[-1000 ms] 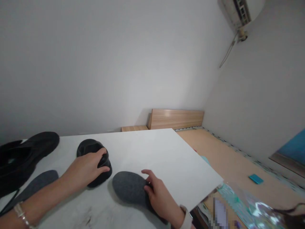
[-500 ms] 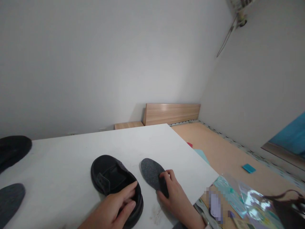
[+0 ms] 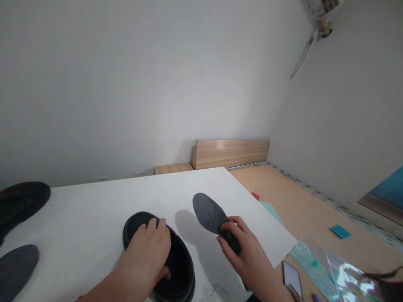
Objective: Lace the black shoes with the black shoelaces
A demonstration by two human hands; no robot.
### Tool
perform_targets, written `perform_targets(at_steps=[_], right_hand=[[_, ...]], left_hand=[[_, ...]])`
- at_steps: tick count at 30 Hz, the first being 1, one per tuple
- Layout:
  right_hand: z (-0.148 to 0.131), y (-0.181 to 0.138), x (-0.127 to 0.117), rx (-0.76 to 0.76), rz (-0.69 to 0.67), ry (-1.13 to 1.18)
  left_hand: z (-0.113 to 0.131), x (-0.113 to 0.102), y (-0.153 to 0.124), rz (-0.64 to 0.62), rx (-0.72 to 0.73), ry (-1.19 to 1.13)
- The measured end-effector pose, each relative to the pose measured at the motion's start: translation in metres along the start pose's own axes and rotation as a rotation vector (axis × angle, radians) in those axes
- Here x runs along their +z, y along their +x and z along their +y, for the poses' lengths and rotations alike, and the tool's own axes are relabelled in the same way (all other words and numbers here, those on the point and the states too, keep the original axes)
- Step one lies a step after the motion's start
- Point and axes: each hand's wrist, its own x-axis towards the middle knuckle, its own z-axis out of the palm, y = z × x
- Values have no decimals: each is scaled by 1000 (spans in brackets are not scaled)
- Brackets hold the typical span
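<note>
A black shoe [image 3: 179, 268] lies on the white table [image 3: 94, 209] in front of me. My left hand [image 3: 149, 253] rests over its opening, fingers curled onto the upper, gripping it. My right hand [image 3: 248, 251] pinches the heel end of a grey felt insole [image 3: 209, 214] and holds it lifted above the table, to the right of the shoe; its shadow falls on the table beneath. The toe of the insole points away from me.
A second black shoe [image 3: 22, 201] sits at the far left edge, with another grey insole [image 3: 17, 268] below it. Right of the table lie a phone [image 3: 292, 274], plastic sheets [image 3: 333, 272] and wooden boards [image 3: 231, 153] on the floor by the wall.
My right hand has raised the insole off the table. My left hand has shifted from the shoe's side onto the top of its opening. The shoe came nearer over the second.
</note>
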Motion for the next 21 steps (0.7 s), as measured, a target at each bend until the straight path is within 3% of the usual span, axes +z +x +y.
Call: perform_targets(at_steps=[5,10,16,21], right_hand=[[-33,9,-20,-74,-47,-16],[-54,14,-42,-210,-26,-93],[-72,17,-72,-339,-85,-219],[-98,12,-76,-297,-373,-331]], left_hand=[[17,13,5,120,-50,115],[21,20,4,195,-93,62],[-26,8,-2,227,-26,-178],[-69,14,1,366,-8,-458]])
